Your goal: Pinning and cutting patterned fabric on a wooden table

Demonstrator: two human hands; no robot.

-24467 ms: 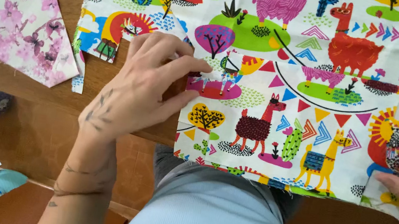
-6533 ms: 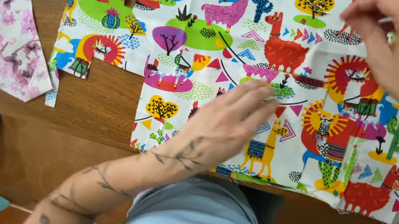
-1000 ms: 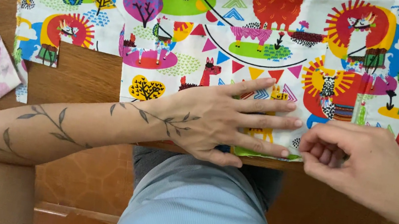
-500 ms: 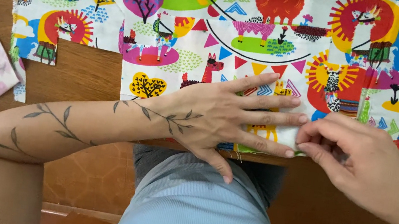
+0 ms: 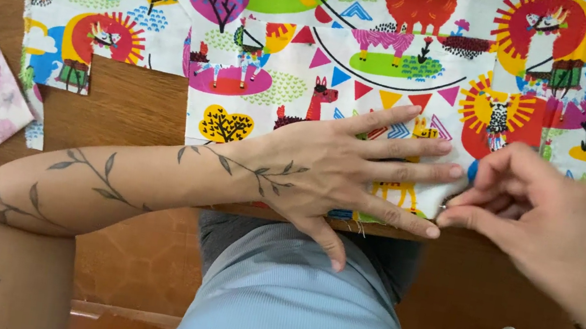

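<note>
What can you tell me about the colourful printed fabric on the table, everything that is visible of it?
The printed fabric looks like thin woven cotton, white with bright llamas, cactuses, suns, trees and triangle bunting. It lies flat on the wooden table, running off the top and right of the picture. A stepped notch is cut from its lower left edge, and the near edge is slightly frayed. The left hand presses flat on it, fingers spread; the right hand pinches it at the near edge.
</note>
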